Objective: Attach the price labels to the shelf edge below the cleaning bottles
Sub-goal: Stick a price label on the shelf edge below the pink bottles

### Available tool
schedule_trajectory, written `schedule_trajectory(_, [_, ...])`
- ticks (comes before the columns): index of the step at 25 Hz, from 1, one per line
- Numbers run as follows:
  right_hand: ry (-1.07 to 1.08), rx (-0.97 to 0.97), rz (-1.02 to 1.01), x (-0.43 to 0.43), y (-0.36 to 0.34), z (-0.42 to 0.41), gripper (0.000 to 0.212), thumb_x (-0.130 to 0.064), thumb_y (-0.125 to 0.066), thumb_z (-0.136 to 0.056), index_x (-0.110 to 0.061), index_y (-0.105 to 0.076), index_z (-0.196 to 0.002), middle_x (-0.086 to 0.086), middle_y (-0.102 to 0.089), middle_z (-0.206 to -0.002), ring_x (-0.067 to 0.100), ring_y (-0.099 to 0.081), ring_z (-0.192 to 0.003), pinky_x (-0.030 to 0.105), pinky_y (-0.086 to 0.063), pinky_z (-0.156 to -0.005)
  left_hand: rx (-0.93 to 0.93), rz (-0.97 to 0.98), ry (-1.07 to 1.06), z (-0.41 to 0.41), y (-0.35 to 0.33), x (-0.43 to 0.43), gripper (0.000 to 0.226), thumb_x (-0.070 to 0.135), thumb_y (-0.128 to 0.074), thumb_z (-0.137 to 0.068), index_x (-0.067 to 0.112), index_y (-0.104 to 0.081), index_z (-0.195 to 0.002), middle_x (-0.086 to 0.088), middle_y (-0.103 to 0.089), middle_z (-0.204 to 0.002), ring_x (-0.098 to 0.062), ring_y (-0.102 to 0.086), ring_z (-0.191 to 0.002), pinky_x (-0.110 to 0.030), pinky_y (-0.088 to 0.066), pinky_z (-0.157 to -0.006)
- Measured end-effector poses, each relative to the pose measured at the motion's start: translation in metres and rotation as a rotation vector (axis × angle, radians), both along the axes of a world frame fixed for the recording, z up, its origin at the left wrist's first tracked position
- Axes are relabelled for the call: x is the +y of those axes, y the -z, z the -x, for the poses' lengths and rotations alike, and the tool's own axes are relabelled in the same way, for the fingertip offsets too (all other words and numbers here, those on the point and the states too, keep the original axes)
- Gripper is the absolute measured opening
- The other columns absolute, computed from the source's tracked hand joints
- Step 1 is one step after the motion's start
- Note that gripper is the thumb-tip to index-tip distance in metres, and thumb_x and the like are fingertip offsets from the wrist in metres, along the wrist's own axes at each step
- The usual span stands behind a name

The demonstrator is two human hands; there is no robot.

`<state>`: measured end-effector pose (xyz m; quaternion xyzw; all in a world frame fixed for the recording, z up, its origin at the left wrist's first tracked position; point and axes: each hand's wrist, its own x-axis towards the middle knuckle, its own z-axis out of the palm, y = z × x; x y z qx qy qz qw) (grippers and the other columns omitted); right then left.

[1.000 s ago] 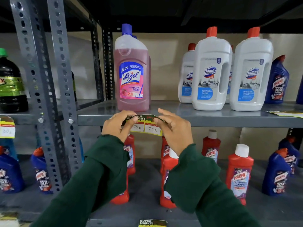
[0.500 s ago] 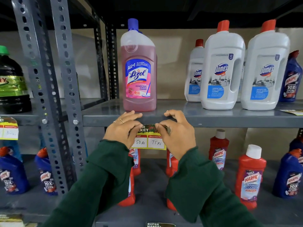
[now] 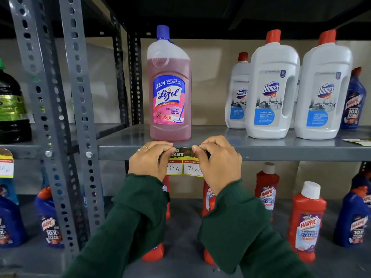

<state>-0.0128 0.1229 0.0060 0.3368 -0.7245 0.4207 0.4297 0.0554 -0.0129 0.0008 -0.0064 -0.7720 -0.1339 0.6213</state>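
Note:
A yellow, green and red price label (image 3: 183, 164) with handwritten "50 Rs" and "75 Rs" lies flat against the grey shelf edge (image 3: 281, 152), directly below the pink Lizol bottle (image 3: 169, 87). My left hand (image 3: 149, 160) presses the label's left end with curled fingers. My right hand (image 3: 217, 160) pinches and presses its right end. The label's lower half hangs below the edge. Both wrists wear dark green sleeves.
Three white Domex bottles (image 3: 273, 87) and a blue Harpic bottle (image 3: 353, 101) stand to the right. Another loose label (image 3: 358, 141) lies on the shelf at far right. Red Harpic bottles (image 3: 307, 219) fill the shelf below. A perforated upright (image 3: 60, 117) stands left, beside a label (image 3: 6, 165).
The label went from curled in my fingers in front of the shelf to flat against the shelf edge. Both hands moved up onto the edge, and my view came closer.

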Motion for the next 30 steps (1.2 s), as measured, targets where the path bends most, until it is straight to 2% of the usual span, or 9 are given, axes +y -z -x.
schedule_trajectory(4, [0.02, 0.021, 0.026, -0.004, 0.003, 0.001, 0.012, -0.016, -0.073, -0.075, -0.008, -0.066, -0.07, 0.011, -0.065, -0.079, 0.028, -0.06, -0.065, 0.033, -0.043, -0.065, 0.016, -0.009, -0.01, 0.006, 0.005, 0.0, 0.009, 0.007, -0.064, -0.075, 0.0, -0.07, -0.076, -0.015, -0.073, -0.079, -0.025, -0.067, -0.074, -0.028, -0.046, -0.07])
schedule_trajectory(7, [0.0, 0.041, 0.027, -0.006, 0.006, 0.003, 0.02, -0.015, -0.074, -0.073, -0.008, -0.063, -0.088, 0.014, -0.066, -0.092, 0.031, -0.062, -0.081, 0.041, -0.049, -0.076, 0.022, 0.006, 0.005, 0.01, 0.006, -0.003, 0.009, 0.0, -0.069, -0.076, 0.002, -0.07, -0.086, -0.015, -0.072, -0.088, -0.027, -0.065, -0.083, -0.03, -0.047, -0.08])
schedule_trajectory(10, [0.06, -0.01, -0.032, -0.007, 0.004, 0.01, 0.039, -0.032, -0.072, -0.074, -0.008, -0.06, -0.104, 0.016, -0.066, -0.108, 0.03, -0.055, -0.108, 0.046, -0.033, -0.099, -0.014, 0.084, -0.083, 0.02, 0.008, -0.002, 0.018, 0.012, -0.056, -0.085, 0.003, -0.067, -0.096, -0.015, -0.071, -0.096, -0.03, -0.062, -0.096, -0.037, -0.035, -0.095])
schedule_trajectory(12, [0.11, -0.02, -0.076, -0.006, 0.004, 0.014, 0.041, -0.044, -0.069, -0.074, -0.009, -0.065, -0.095, 0.011, -0.071, -0.1, 0.026, -0.058, -0.103, 0.044, -0.025, -0.104, -0.037, 0.055, -0.17, 0.025, 0.011, 0.004, 0.031, 0.026, -0.045, -0.087, 0.006, -0.068, -0.092, -0.013, -0.072, -0.091, -0.031, -0.062, -0.093, -0.039, -0.026, -0.098])
schedule_trajectory(18, [0.081, 0.088, -0.054, 0.0, 0.008, 0.021, 0.023, -0.034, -0.06, -0.082, -0.013, -0.067, -0.087, 0.007, -0.074, -0.089, 0.027, -0.062, -0.085, 0.034, -0.025, -0.087, 0.052, 0.074, -0.164, 0.026, 0.01, -0.001, 0.027, 0.024, -0.048, -0.086, 0.01, -0.07, -0.081, -0.007, -0.074, -0.078, -0.029, -0.064, -0.077, -0.035, -0.031, -0.085])
schedule_trajectory(22, [0.082, 0.163, -0.054, 0.001, 0.01, 0.025, 0.013, -0.016, -0.055, -0.083, -0.009, -0.066, -0.084, 0.007, -0.074, -0.085, 0.029, -0.064, -0.079, 0.034, -0.029, -0.082, 0.015, 0.02, -0.11, 0.021, 0.008, -0.005, 0.014, 0.005, -0.055, -0.084, 0.006, -0.069, -0.086, -0.009, -0.073, -0.072, -0.029, -0.064, -0.072, -0.033, -0.032, -0.084])
schedule_trajectory(25, [0.101, 0.207, -0.101, 0.002, 0.013, 0.029, 0.012, -0.003, -0.064, -0.075, -0.004, -0.064, -0.087, 0.013, -0.073, -0.086, 0.031, -0.065, -0.079, 0.037, -0.04, -0.084, -0.026, 0.031, -0.061, 0.018, 0.003, -0.01, 0.03, -0.021, -0.053, -0.077, 0.0, -0.064, -0.096, -0.018, -0.071, -0.081, -0.035, -0.063, -0.071, -0.045, -0.043, -0.082])
schedule_trajectory(27, [0.086, 0.182, -0.125, 0.002, 0.013, 0.03, 0.019, 0.0, -0.068, -0.071, -0.002, -0.062, -0.09, 0.016, -0.072, -0.087, 0.032, -0.065, -0.082, 0.041, -0.042, -0.086, -0.011, 0.05, 0.016, 0.014, 0.0, -0.01, 0.043, -0.03, -0.047, -0.073, -0.001, -0.06, -0.102, -0.022, -0.067, -0.099, -0.032, -0.065, -0.078, -0.045, -0.047, -0.076])
schedule_trajectory(30, [0.049, 0.18, -0.104, 0.006, 0.008, 0.028, 0.016, 0.001, -0.061, -0.072, 0.0, -0.062, -0.089, 0.019, -0.071, -0.08, 0.034, -0.065, -0.076, 0.042, -0.045, -0.082, -0.007, -0.135, 0.027, 0.014, -0.006, -0.004, 0.036, -0.006, -0.039, -0.086, 0.016, -0.058, -0.106, -0.011, -0.065, -0.101, -0.03, -0.061, -0.088, -0.03, -0.039, -0.074])
